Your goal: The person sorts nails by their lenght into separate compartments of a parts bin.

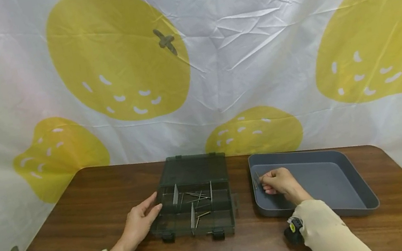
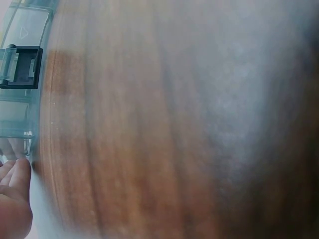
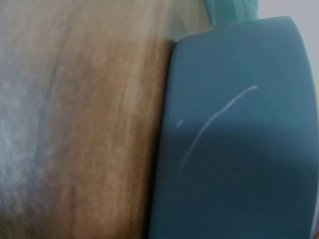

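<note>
Head view shows my right hand point(image 1: 280, 182) inside the grey tray point(image 1: 351, 188), at the tray's near-left corner, with the fingers curled and pinching a small bunch of thin metal pins point(image 1: 256, 180) that stand up from my fingertips close to the tray's left wall. The tray sits on the brown wooden surface point(image 1: 80, 218), just to the right of the dark translucent compartment box point(image 1: 193, 198), with a narrow strip of wood between them.

The box lies open, its lid tipped back toward the fruit-print cloth point(image 1: 212, 51) behind the surface. Pale dividers stand inside it, and a few more pins point(image 1: 197, 195) lie loose in the middle compartments, some crossing one another. My left hand point(image 1: 141, 221) rests against the box's left side, fingers straight and relaxed, fingertips touching the rim, gripping nothing. Two dark latches point(image 1: 218, 233) hang from the box's near edge.

From the left wrist, the box's clear corner and one latch point(image 2: 20, 67) show at the frame's left edge, with a fingertip point(image 2: 17, 174) just below it; all else is blurred wood. From the right wrist I see only the tray's outer wall point(image 3: 239, 149) against the wood grain, a light scratch point(image 3: 214, 124) across it; my grip itself is out of that frame.
</note>
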Tool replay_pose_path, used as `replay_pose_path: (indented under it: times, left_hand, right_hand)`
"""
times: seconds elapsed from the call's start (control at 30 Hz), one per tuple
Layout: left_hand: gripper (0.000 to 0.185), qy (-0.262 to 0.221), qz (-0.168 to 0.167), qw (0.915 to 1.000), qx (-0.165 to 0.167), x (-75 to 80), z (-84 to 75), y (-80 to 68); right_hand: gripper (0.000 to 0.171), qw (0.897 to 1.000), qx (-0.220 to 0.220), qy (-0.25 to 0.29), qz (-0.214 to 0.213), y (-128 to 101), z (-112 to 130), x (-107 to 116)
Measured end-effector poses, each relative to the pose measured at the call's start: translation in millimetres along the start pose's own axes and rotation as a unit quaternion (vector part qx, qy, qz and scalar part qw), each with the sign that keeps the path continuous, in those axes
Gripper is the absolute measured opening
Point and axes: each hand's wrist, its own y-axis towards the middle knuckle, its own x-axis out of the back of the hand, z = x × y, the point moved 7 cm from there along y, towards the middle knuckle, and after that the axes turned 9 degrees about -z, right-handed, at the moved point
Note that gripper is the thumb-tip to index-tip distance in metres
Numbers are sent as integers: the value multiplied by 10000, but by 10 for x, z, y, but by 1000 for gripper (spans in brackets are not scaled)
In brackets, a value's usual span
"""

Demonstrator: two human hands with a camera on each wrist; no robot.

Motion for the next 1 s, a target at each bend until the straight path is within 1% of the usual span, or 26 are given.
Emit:
replay_pose_path:
  times: [0.23, 0.4, 0.57, 0.83, 0.97, 1.0]
  left_hand:
    - [50, 28, -41, 10000, -30, 3, 7, 0]
    - [51, 48, -33, 10000, -39, 4, -2, 3]
    - [51, 44, -20, 10000, -30, -3, 8, 8]
    - [50, -34, -31, 10000, -17, -2, -1, 7]
    - [51, -51, -69, 9999, -80, -3, 11, 4]
    - [51, -50, -104, 9998, -154, 1, 3, 1]
  right_hand:
    - [15, 9991, 30, 412, 56, -25, 79, -2]
    - [16, 9986, 218, 456, 157, -66, 205, -67]
    - [17, 9966, 428, 582, 404, -164, 364, -173]
    - [19, 9941, 621, 488, 749, -270, 500, -356]
    - [21, 9908, 804, 452, 988, -336, 549, -478]
    - [21, 9896, 866, 436, 1061, -355, 563, -510]
